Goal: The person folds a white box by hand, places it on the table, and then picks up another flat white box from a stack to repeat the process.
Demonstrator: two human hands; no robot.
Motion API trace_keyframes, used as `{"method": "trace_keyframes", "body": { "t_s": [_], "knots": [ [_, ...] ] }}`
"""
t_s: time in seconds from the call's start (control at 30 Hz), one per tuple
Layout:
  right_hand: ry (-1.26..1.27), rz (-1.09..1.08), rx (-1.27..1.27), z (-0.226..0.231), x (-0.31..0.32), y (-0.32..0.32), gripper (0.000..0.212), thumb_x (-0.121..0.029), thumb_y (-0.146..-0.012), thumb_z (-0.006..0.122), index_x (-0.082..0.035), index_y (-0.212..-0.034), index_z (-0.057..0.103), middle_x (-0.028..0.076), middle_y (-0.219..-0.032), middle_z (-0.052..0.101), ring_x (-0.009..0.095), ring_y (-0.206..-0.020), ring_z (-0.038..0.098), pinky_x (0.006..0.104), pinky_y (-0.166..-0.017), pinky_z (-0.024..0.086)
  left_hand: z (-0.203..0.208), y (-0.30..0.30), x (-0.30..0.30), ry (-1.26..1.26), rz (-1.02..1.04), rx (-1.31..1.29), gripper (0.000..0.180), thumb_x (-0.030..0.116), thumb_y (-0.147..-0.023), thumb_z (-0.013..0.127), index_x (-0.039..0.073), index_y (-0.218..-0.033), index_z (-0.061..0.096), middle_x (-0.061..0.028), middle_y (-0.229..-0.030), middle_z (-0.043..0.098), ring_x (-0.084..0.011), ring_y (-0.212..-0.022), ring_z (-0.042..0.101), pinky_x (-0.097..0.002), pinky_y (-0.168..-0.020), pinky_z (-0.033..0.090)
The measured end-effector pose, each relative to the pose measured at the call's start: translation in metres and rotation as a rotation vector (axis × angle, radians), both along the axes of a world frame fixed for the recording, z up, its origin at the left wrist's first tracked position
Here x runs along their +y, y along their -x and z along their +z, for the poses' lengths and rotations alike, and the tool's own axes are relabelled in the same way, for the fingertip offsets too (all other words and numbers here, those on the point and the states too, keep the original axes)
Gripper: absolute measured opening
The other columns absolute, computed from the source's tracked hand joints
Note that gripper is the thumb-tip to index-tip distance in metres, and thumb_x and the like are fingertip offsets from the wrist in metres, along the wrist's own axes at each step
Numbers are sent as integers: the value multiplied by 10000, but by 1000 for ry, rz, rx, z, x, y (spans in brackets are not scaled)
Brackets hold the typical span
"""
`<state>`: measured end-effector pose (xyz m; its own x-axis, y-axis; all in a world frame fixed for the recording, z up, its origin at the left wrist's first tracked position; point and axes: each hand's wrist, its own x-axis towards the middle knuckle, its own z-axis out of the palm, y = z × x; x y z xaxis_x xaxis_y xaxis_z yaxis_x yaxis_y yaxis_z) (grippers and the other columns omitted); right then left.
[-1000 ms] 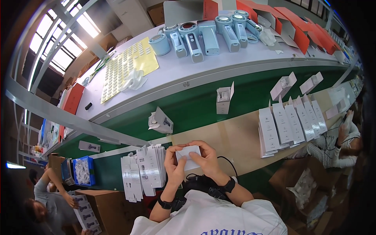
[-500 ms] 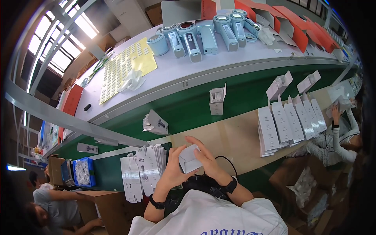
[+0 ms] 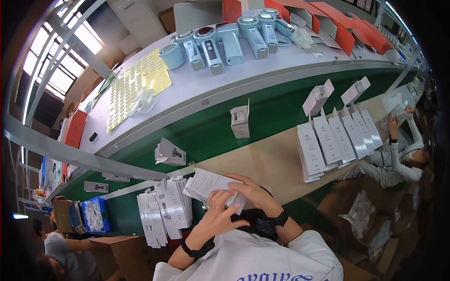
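A white cardboard box (image 3: 206, 182) lies tilted between my hands, one printed long side facing up and its end nearest my body. My right hand (image 3: 255, 193) is closed on that nearer end, fingers across the top edge. My left hand (image 3: 215, 220) is at the box's near side, fingertips against the cardboard and the thumb stretched away from it. Part of the near end is hidden behind my fingers. Just left of the box stands a stack of flat white printed cartons (image 3: 171, 206).
Open white boxes stand on the green belt (image 3: 276, 114), one box (image 3: 240, 122) straight ahead. A row of filled boxes (image 3: 333, 143) stands to the right on the tan bench. Blue handheld devices (image 3: 232, 44) line the upper shelf. A blue bin (image 3: 96, 215) sits left; a co-worker (image 3: 398, 140) works at right.
The box has turned from end-on to lengthwise, its far end now pointing left. My left hand has moved down with its thumb out; my right hand stays on the box.
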<state>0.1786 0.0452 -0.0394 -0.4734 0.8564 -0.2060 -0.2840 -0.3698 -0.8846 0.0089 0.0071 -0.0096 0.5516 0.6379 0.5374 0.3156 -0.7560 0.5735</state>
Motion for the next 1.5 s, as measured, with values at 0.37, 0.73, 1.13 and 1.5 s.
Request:
{"method": "trace_keyframes", "body": {
  "t_s": [0.37, 0.73, 1.13, 1.5],
  "knots": [
    [-563, -357, -1872, -127, -40, -127, 594, -178, -660, 712, -72, -1206, 502, 134, -1334, 430, 414, -1159, 444, 557, -947, 366, -170, 224, 37, 890, 1154, 616, 944, 537, -633, 776, -34, -1272, 378, -248, -1292, 383, -411, -1257, 330, -503, -1041, 279],
    [-249, -443, -1788, -110, -14, -87, 425, -69, -748, 628, -33, -1160, 530, 182, -1273, 469, 362, -1241, 412, 546, -992, 348, -134, 183, 29, 688, 1225, 598, 897, 426, -550, 849, -26, -1193, 419, -221, -1219, 421, -386, -1211, 373, -479, -1018, 301],
    [117, 158, 48, -28, 26, 4, 315, -39, -797, 636, 16, -1107, 619, 72, -1000, 661, 131, -886, 623, 249, -781, 495, 1, 53, 15, 313, 336, 517, 930, 261, -464, 862, 39, -1228, 380, -295, -1410, 201, -474, -1336, 183, -592, -1093, 70],
    [26, 189, -185, -14, 21, 2, 369, 26, -701, 681, 26, -1068, 641, 66, -944, 675, 122, -820, 627, 259, -742, 493, 1, 44, 11, 272, 225, 425, 972, 251, -460, 863, 47, -1262, 352, -317, -1369, 233, -494, -1293, 239, -596, -1086, 157]
  ]
}}
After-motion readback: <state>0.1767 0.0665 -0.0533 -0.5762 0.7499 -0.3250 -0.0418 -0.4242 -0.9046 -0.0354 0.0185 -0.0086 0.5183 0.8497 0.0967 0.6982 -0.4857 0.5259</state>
